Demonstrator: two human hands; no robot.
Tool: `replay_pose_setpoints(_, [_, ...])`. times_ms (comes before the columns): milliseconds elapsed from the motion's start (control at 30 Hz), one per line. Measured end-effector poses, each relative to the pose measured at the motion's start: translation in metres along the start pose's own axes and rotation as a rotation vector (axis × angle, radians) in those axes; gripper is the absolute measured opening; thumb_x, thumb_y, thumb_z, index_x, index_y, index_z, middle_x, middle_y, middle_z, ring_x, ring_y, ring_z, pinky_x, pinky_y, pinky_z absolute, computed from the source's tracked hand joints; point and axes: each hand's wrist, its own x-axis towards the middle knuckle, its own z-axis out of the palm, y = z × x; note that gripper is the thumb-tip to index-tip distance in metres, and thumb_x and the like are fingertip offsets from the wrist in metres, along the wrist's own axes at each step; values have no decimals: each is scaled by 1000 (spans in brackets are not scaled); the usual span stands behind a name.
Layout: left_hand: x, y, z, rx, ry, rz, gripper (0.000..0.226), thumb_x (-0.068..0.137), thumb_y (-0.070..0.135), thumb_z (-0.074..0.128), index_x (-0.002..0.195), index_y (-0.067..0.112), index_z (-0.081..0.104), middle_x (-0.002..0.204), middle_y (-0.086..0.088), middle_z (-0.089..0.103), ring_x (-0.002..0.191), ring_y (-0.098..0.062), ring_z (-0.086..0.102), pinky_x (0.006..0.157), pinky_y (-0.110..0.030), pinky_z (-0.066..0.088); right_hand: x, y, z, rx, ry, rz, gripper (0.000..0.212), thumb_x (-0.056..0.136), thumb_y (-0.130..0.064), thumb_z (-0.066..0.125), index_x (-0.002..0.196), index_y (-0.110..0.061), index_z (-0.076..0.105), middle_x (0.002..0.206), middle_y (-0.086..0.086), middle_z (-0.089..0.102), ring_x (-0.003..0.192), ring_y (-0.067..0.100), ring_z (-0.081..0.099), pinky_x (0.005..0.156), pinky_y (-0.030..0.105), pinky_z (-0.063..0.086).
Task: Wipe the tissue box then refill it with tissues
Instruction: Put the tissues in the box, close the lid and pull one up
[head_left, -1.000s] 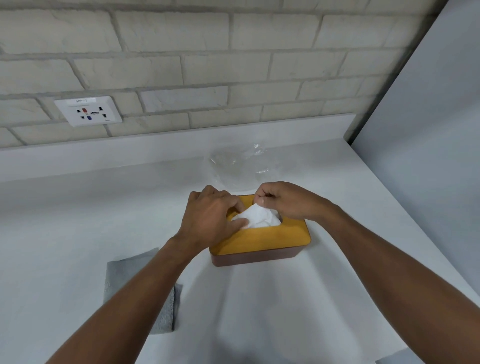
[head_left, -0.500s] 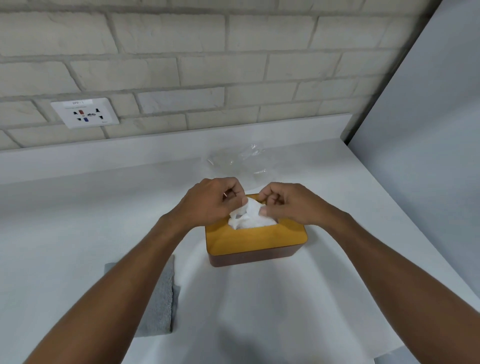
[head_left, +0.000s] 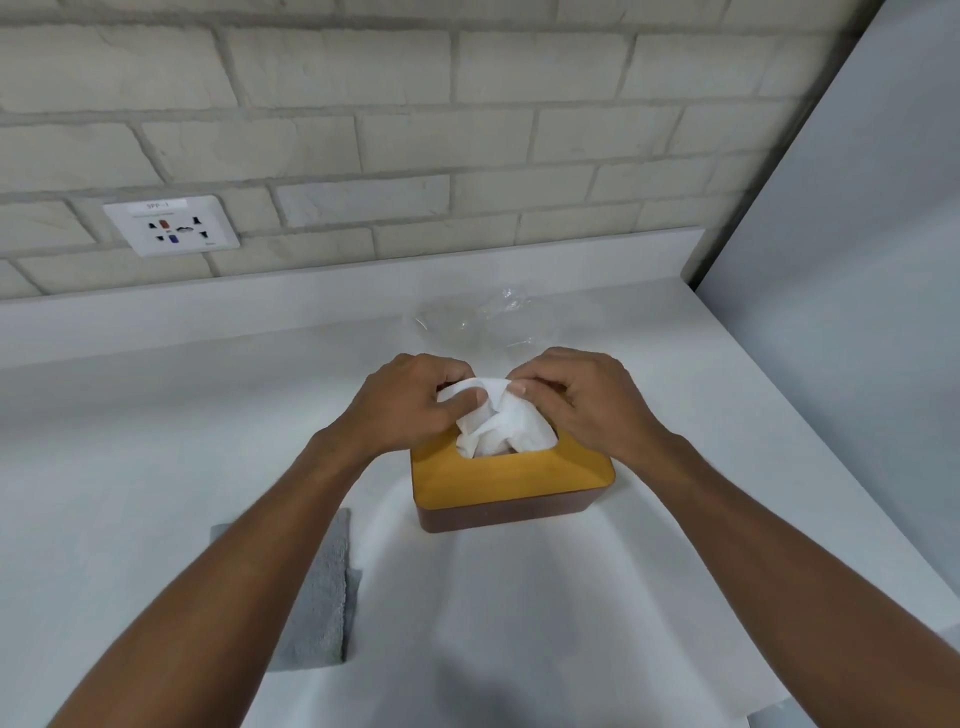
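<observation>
The tissue box (head_left: 511, 480), brown with a yellow wooden lid, stands on the white counter (head_left: 156, 441) in the middle of the view. A white tissue (head_left: 498, 423) sticks up out of the slot in the lid. My left hand (head_left: 410, 410) pinches the tissue's upper left edge between thumb and fingers. My right hand (head_left: 576, 397) pinches its upper right edge. Both hands hover over the back half of the lid and hide it.
A folded grey cloth (head_left: 319, 597) lies on the counter under my left forearm. An empty clear plastic wrapper (head_left: 483, 325) lies behind the box. A wall socket (head_left: 171, 226) sits in the brick wall at left. A grey panel (head_left: 857, 260) bounds the counter on the right.
Both hands have risen from the slot, drawing the tissue up and out so more of it stands above the lid. The box has stayed put.
</observation>
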Motion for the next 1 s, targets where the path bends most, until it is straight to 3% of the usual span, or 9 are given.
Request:
replay_pose_setpoints(100, [3,3,-2,3,97,13,43,90,60,48,96,28,76,89,9,75,78,-13,65,71,-37,56,5,5,-2,93,-56,100,20,90,-50,59,92,-35,72,87,-18,69,78,6,63,70,40,54])
replay_pose_setpoints(233, [7,12,-3,-41,139,18,33,88,62,53,85,33,70,85,11,74,77,-12,66,72,-42,59,-3,2,-2,252,-27,127,20,81,-54,68,92,-37,66,94,-17,63,82,8,61,72,36,54])
replay_pose_setpoints(400, [13,28,-7,-187,229,80,37,86,68,57,85,34,72,81,13,75,75,-9,70,68,-49,60,4,-4,-14,390,-1,203,11,95,-28,64,86,-22,67,83,-9,68,77,9,62,70,33,52])
replay_pose_setpoints(500, [15,28,-9,-250,266,59,30,86,66,63,85,37,72,84,14,74,79,-11,70,71,-48,61,6,-8,-18,437,-45,224,15,98,-28,60,85,-21,65,81,-3,67,73,10,58,67,30,47])
replay_pose_setpoints(600, [13,26,-11,-398,292,77,17,91,48,75,93,31,73,91,10,73,84,-15,66,73,-36,58,8,-9,-18,489,-4,236,17,98,-31,58,85,-22,63,82,10,62,72,23,54,65,33,43])
replay_pose_setpoints(667, [11,25,-14,-526,336,78,20,94,44,74,104,27,71,98,13,72,87,-8,64,76,-22,52,10,-10,-21,513,30,226,18,99,-35,56,87,-23,63,82,14,59,75,33,53,64,35,41])
replay_pose_setpoints(733, [11,22,-17,-628,351,29,32,93,58,64,110,32,67,100,18,71,94,-4,65,84,-27,54,14,-11,-25,477,32,206,17,99,-35,56,88,-23,63,80,11,60,70,28,52,64,33,40])
replay_pose_setpoints(867, [5,6,-13,-579,297,-45,49,86,79,50,113,39,62,107,13,71,106,-14,67,96,-45,56,25,-8,-42,393,158,200,17,99,-30,58,88,-19,62,74,1,57,64,4,47,60,20,38])
replay_pose_setpoints(1000, [-2,-3,-7,-489,242,-31,51,84,75,51,116,37,61,104,22,66,95,-4,61,84,-23,51,36,2,-58,387,306,234,14,97,-33,61,86,-23,65,76,-4,61,67,4,50,63,24,40])
